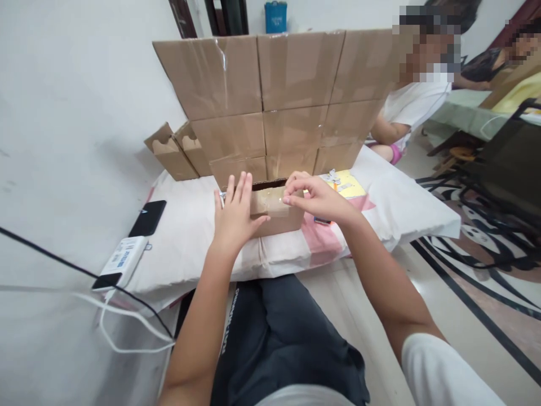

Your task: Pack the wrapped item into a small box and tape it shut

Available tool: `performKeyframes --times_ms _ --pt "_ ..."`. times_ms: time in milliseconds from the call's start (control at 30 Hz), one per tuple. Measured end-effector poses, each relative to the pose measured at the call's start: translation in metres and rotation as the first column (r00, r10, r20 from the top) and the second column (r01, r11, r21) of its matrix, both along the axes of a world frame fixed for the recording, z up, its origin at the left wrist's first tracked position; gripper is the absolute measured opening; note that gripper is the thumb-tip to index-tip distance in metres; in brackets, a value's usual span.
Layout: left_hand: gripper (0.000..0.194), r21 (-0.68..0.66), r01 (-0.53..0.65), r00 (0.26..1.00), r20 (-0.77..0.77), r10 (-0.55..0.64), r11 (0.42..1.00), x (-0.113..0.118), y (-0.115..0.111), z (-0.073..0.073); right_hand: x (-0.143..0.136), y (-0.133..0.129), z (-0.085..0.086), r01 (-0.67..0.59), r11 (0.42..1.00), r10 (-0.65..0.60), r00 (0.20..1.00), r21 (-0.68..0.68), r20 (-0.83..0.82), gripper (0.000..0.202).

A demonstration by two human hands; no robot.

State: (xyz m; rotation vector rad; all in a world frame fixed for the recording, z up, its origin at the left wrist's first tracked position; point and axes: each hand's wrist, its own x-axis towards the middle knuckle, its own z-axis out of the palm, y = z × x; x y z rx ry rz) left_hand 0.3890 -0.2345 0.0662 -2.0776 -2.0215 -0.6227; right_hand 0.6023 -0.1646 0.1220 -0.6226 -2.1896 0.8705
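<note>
A small cardboard box (276,226) sits on the cloth-covered table in front of me, with a dark gap along its far top edge. A shiny strip of clear tape (274,204) lies across its near upper side. My left hand (234,217) rests on the box's left end, fingers stretched out and thumb along the front. At the upper right, my right hand (310,194) has its thumb and fingertips closed together by the end of the tape. What those fingertips hold, if anything, is too small to tell.
Taped cardboard boxes (224,76) stand stacked behind, with two opened cartons (171,155) at left. A black phone (147,218) and a white power strip (122,259) with cables lie left. Small pieces lie on a yellow sheet (353,183). A person (422,101) sits at right.
</note>
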Motion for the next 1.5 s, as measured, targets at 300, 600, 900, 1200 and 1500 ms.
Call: performKeyframes --times_ms 300,600,900,1200,1500 --pt "0.08 -0.097 0.015 1.0 -0.013 -0.016 0.995 -0.006 0.001 -0.027 -0.047 0.066 -0.023 -0.032 0.998 0.021 0.983 0.058 0.182 0.018" --pt "0.059 -0.086 0.023 0.995 -0.09 -0.031 0.996 -0.006 0.001 -0.028 -0.066 0.081 -0.05 0.149 0.977 -0.199 0.891 0.15 0.407 0.015" --pt "0.049 -0.056 0.017 0.997 -0.077 -0.021 0.998 -0.005 0.001 -0.034 -0.072 0.073 -0.051 0.239 0.937 -0.341 0.785 0.255 0.517 0.021" --pt "0.046 -0.048 0.006 0.994 -0.104 -0.011 0.999 -0.004 0.001 -0.034 -0.003 0.131 -0.058 0.609 0.733 -0.68 0.66 0.302 0.319 0.017" --pt "0.043 0.007 -0.008 0.992 -0.122 0.009 1.0 -0.008 0.007 -0.044 0.146 0.222 -0.131 0.753 0.621 -0.744 0.481 0.216 0.464 0.034"
